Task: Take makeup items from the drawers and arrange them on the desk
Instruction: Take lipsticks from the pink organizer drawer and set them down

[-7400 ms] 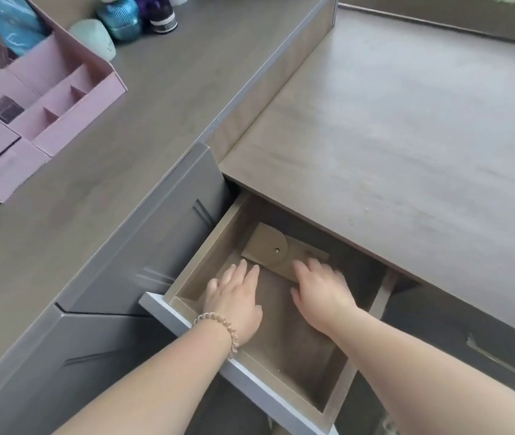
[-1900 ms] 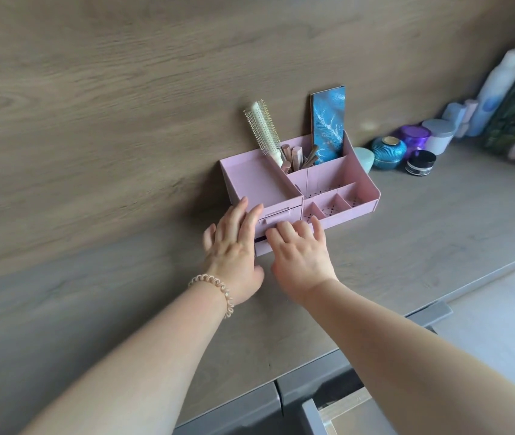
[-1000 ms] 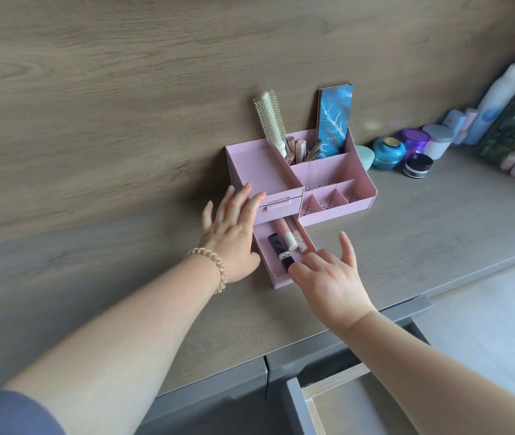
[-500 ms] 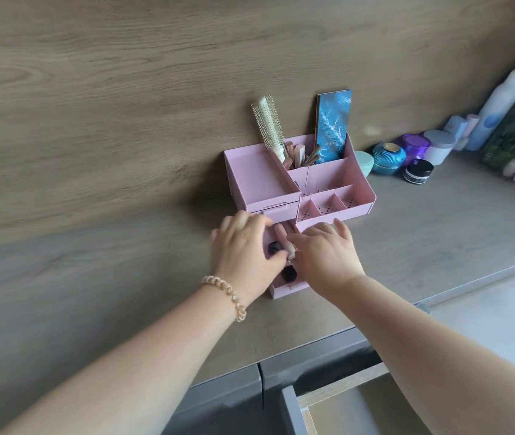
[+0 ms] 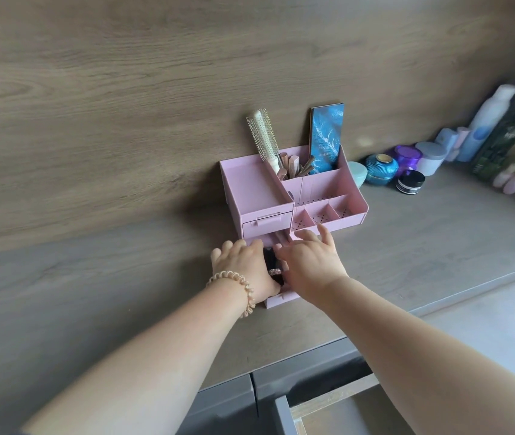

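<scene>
A pink makeup organizer (image 5: 259,191) stands on the wooden desk (image 5: 422,252) against the wall. Its lower drawer (image 5: 281,300) is pulled out toward me. My left hand (image 5: 243,268) and my right hand (image 5: 308,263) both reach into that drawer, fingers curled over the small makeup items inside. A dark tube (image 5: 273,266) with a silver band shows between the hands. Whether either hand grips an item is hidden by the hands themselves. The upper drawer (image 5: 267,221) is shut.
A hairbrush (image 5: 262,136), a blue palette (image 5: 325,138) and pencils stand in the organizer's back compartments. Jars (image 5: 381,169) and bottles (image 5: 485,120) line the wall to the right. A grey desk drawer (image 5: 284,416) is open at the lower edge.
The pink lower drawer was pulled out by my right hand. Both hands then moved into it and have closed in over the items.
</scene>
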A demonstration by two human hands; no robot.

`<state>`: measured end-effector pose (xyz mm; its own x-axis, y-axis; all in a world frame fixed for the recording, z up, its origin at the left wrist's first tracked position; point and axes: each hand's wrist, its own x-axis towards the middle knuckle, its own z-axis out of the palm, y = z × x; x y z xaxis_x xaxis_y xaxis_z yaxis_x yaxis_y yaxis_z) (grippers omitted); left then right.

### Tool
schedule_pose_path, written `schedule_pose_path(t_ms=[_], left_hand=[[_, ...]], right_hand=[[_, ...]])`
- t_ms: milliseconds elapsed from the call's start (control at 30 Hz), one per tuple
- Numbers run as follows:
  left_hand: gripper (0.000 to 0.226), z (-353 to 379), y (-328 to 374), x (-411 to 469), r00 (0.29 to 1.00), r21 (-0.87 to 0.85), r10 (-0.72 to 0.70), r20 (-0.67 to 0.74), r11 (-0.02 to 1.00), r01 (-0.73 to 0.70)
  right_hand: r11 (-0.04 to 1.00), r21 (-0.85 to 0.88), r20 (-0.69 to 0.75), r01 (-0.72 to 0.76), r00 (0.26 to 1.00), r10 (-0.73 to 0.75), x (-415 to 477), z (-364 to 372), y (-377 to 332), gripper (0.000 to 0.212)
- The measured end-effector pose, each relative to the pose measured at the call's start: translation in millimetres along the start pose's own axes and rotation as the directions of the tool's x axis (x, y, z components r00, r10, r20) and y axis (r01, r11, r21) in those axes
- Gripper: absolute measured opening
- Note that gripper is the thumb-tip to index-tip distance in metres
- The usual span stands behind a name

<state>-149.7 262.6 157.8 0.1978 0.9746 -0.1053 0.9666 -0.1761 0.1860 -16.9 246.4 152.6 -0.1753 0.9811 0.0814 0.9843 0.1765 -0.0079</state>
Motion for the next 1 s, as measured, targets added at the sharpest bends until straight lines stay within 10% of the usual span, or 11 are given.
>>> schedule_pose_path(t_ms=[567, 833, 1000], left_hand=[[0.063, -1, 4, 14, 0.954, -0.098, 0.064, 0.294, 0.995, -0.036], [0.045, -11, 11, -11, 0.997, -0.076, 0.001, -0.073, 0.997, -0.006], [0.051, -22, 34, -22, 0.930, -0.284, 0.236, -0.282, 0.906, -0.316]], right_hand=[[0.995, 0.023, 0.074, -0.095, 0.993, 0.093, 7, -6, -22, 0.035], [0.969, 0.151, -0.203, -0.194, 0.954, 0.222, -17, -2, -15, 0.010], [0.860, 0.405, -0.350, -0.310, 0.816, 0.459, -48, -6, -7, 0.010]])
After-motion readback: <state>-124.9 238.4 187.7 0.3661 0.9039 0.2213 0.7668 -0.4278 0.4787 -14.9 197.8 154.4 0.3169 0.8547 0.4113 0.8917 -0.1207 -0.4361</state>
